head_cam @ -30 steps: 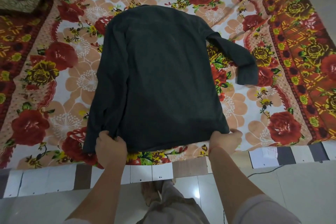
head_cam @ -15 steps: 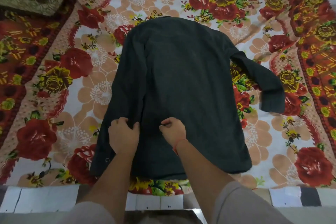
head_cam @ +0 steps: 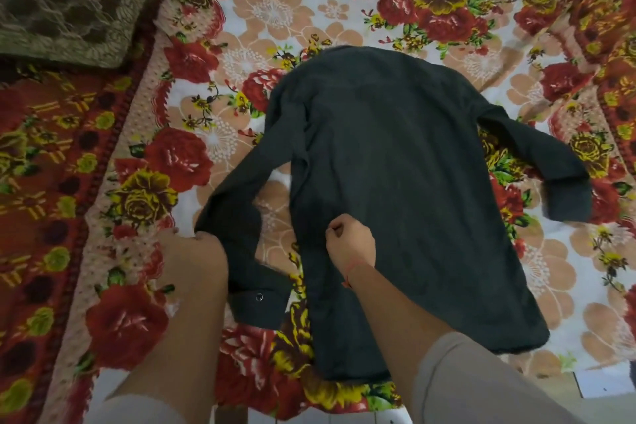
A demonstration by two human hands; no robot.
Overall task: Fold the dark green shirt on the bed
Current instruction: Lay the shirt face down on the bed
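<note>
The dark green shirt point(head_cam: 406, 189) lies back-up on the floral bed sheet point(head_cam: 275, 17), collar end far from me and hem near the bed's front edge. Its left sleeve point(head_cam: 237, 227) is drawn out sideways from the body, its buttoned cuff lying near my forearm. My left hand point(head_cam: 196, 251) grips that sleeve at its outer bend. My right hand point(head_cam: 347, 244) rests closed on the shirt's body near its left edge, pinching the cloth. The right sleeve point(head_cam: 547, 169) lies spread out to the right, cuff bent toward me.
A brown patterned pillow point(head_cam: 69, 0) sits at the far left corner. The sheet's red and yellow border point(head_cam: 41, 182) runs down the left side and another down the right. The bed's front edge and light floor point(head_cam: 605, 385) show at the bottom right.
Both hands left the hem and moved up the shirt. My left hand has pulled the left sleeve out sideways from the body while my right hand stays closed on the shirt's body near its left edge.
</note>
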